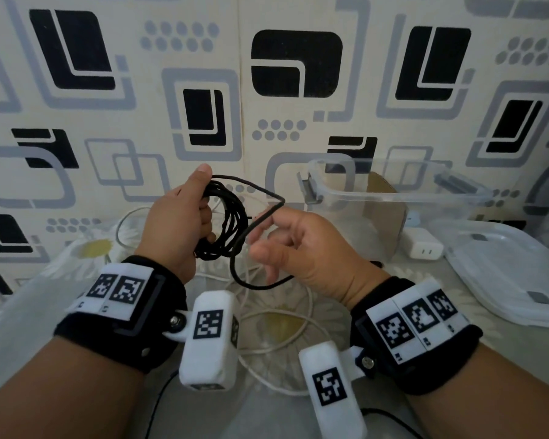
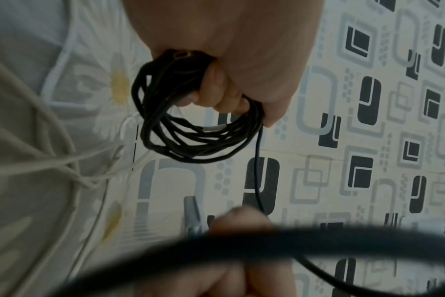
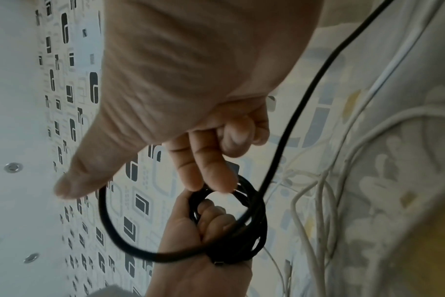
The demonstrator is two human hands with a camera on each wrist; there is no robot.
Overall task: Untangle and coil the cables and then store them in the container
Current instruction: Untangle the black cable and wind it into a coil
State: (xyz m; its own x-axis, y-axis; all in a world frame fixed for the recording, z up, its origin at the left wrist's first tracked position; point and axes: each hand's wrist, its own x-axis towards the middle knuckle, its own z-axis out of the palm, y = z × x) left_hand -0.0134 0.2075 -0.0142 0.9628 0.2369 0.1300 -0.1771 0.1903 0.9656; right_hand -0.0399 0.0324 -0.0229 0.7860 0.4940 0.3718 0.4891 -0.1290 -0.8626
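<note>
A wall covered in cream wallpaper [image 1: 146, 122] printed with black and grey rounded squares and dot clusters fills the back of the scene. Below it lies a pale grey cloth with white and yellow daisy prints [image 1: 89, 248], spread over the surface. Soft, even daylight falls across both.

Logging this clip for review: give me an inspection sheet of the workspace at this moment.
Surface: daisy-print cloth.
Job's things: black cable partly coiled; clear container open, holding no cable.
Clutter: lid beside the container; white charger.
Grippers: left hand grips the coil; right hand feeds a loop over a finger.
Cables: white cable loose on the cloth.
Surroundings: patterned wall.
</note>
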